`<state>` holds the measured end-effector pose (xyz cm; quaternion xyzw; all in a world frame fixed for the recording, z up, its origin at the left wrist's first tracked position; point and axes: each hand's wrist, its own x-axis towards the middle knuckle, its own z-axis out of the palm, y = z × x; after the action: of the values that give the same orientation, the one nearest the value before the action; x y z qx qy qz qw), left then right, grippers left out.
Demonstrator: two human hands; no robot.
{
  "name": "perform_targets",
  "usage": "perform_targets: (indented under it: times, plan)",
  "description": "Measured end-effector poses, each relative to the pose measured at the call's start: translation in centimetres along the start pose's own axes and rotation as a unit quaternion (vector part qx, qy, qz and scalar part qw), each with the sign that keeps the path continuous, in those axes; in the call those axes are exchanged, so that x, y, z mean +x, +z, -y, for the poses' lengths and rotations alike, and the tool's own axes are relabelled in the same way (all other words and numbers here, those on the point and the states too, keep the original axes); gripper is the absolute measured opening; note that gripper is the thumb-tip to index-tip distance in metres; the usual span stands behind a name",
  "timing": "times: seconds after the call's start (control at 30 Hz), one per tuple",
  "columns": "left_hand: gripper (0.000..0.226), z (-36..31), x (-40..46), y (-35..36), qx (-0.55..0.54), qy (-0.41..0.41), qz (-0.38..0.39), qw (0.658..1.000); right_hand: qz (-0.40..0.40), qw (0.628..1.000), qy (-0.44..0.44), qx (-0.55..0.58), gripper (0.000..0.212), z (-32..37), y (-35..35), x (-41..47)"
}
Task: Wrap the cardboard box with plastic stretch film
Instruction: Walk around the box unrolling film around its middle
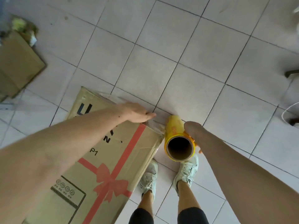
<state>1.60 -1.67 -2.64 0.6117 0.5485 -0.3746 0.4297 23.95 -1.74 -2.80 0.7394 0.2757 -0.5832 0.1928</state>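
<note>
A tall cardboard box (103, 159) with a printed red ribbon and bow stands on the tiled floor at lower left. My left hand (135, 113) lies flat on its far top edge, pressing down clear film (155, 124) that stretches from there to the roll. My right hand (192, 131) grips a yellow roll of stretch film (175, 133) held upright just right of the box's corner; its hollow cardboard core faces me. Most of my right hand's fingers are hidden behind the roll.
My two feet in pale sneakers (187, 172) stand right beside the box. Flattened cardboard (17, 65) and some litter lie at the far left. A white cable (289, 109) and a furniture leg sit at the right edge.
</note>
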Motion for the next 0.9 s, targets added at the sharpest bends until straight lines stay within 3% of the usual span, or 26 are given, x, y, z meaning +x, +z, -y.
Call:
perform_targets:
  times: [0.03, 0.07, 0.13, 0.17, 0.27, 0.33, 0.47, 0.6, 0.67, 0.77, 0.8, 0.9]
  plan:
    - [0.086, -1.3, -0.1, 0.4, -0.016, 0.004, 0.019, 1.0, 0.013, 0.999, -0.018, -0.037, 0.025, 0.1, 0.7, 0.9]
    - [0.078, -2.7, -0.2, 0.9, -0.025, 0.009, 0.034, 0.999, 0.04, 0.998, -0.025, -0.047, 0.046, 0.0, 1.5, 2.1]
    - [0.071, -4.0, 0.0, 2.1, -0.009, 0.015, 0.037, 0.999, 0.101, 0.994, 0.02, -0.033, 0.103, -1.7, 2.5, 3.2]
    - [0.072, -4.2, -0.1, 2.2, 0.004, 0.013, 0.028, 1.0, 0.117, 0.992, 0.04, 0.02, 0.106, -2.1, 2.5, 1.8]
    - [0.075, -3.7, -0.1, 2.3, 0.043, 0.024, -0.013, 0.999, 0.137, 0.96, 0.14, 0.199, 0.065, -4.3, 2.8, -2.5]
    - [0.076, -3.8, -0.2, 2.3, 0.082, 0.037, -0.03, 0.996, 0.145, 0.913, 0.199, 0.325, 0.062, -7.4, 3.9, -2.9]
    - [0.08, -3.7, 0.4, 2.9, 0.104, 0.062, -0.082, 0.989, 0.226, 0.754, 0.271, 0.553, 0.065, -12.6, 7.8, -2.9]
    - [0.075, -4.0, 0.3, 2.9, 0.107, 0.058, -0.069, 0.99, 0.273, 0.693, 0.292, 0.6, 0.067, -14.5, 10.9, -2.8]
    - [0.076, -4.0, 0.3, 2.8, 0.115, 0.043, -0.061, 0.991, 0.268, 0.737, 0.282, 0.553, 0.064, -14.4, 10.8, -2.4]
    - [0.088, -4.7, 0.5, 3.0, 0.103, 0.035, -0.069, 0.992, 0.144, 0.892, 0.229, 0.362, 0.035, -12.9, 8.6, -1.9]
    - [0.088, -5.4, 0.4, 3.1, 0.088, 0.042, -0.074, 0.992, 0.101, 0.929, 0.192, 0.3, 0.029, -12.2, 7.9, -1.5]
    - [0.067, -8.0, 0.1, 3.8, 0.07, 0.055, -0.063, 0.994, 0.07, 0.961, 0.106, 0.247, 0.034, -9.9, 7.6, -0.6]
